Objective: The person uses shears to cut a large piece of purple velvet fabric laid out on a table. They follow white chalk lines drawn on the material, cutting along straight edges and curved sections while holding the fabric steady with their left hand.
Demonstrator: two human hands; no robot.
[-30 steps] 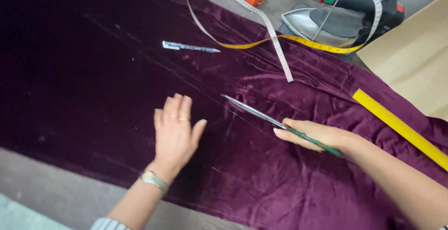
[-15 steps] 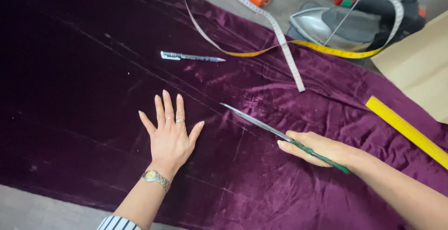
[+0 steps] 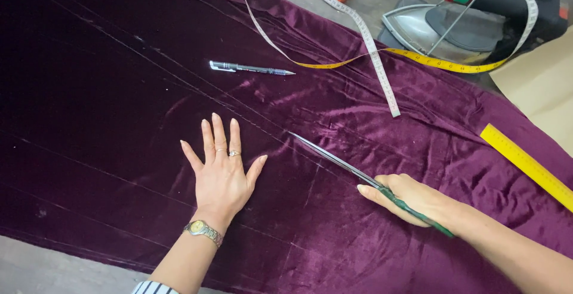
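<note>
A large sheet of dark purple velvet (image 3: 119,79) covers the work surface, with faint chalk lines across it. My left hand (image 3: 222,171) lies flat on the cloth, fingers spread, a watch on its wrist. My right hand (image 3: 412,199) grips the green handles of long scissors (image 3: 334,159). The blades are together and point up-left along a chalk line, their tip just right of my left hand.
A silver pen (image 3: 250,68) lies on the velvet above my left hand. A yellow and white measuring tape (image 3: 373,55) loops across the top. An iron (image 3: 441,25) rests at the upper right. A yellow ruler (image 3: 525,164) lies by the brown paper (image 3: 540,85).
My left hand has slid a little down-left on the cloth and spread its fingers wider. The scissors stay in my right hand, pointing the same way.
</note>
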